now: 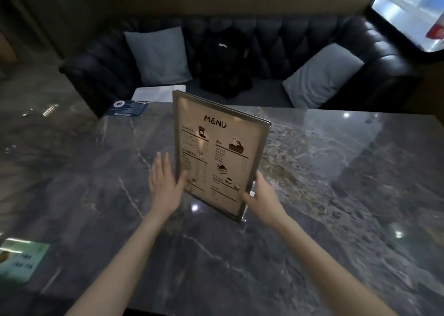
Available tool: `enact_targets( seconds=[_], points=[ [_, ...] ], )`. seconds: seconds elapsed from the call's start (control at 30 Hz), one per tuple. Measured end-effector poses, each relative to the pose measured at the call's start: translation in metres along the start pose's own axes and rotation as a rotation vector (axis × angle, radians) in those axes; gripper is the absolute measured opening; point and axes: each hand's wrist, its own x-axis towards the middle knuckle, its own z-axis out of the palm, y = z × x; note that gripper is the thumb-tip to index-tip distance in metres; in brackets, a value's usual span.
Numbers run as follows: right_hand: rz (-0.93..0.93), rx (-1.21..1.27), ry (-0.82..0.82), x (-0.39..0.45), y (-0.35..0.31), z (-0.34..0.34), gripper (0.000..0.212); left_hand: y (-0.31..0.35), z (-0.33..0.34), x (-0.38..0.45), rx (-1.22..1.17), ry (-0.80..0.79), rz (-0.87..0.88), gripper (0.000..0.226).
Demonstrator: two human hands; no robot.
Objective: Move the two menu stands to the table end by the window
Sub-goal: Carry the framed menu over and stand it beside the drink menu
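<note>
One menu stand (pixel 217 152), a metal-framed upright sheet headed "MENU", stands tilted on the dark marble table (pixel 312 195) near its middle. My right hand (pixel 262 193) grips the stand's lower right edge, thumb on the front. My left hand (pixel 165 183) is flat with fingers spread at the stand's lower left edge, thumb touching the frame. A second stand is not visible. The window (pixel 413 10) shows at the upper right.
A black sofa (pixel 276 39) with two grey cushions and a black backpack (pixel 223 61) runs behind the table. A dark blue card (pixel 126 109) lies at the table's far left corner, a green card (pixel 21 260) at the near left.
</note>
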Motion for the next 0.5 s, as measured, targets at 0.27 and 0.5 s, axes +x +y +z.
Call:
enact_targets(
  seconds=[0.27,0.5],
  points=[
    [0.094,0.166,0.090,0.006,0.001,0.005,0.024,0.003,0.001,0.039,-0.845,-0.147,-0.304,0.036],
    [0.081,0.144,-0.003,0.010,0.000,-0.006,0.026,-0.008,0.005,0.061,-1.001,-0.179,-0.392,0.033]
  ],
)
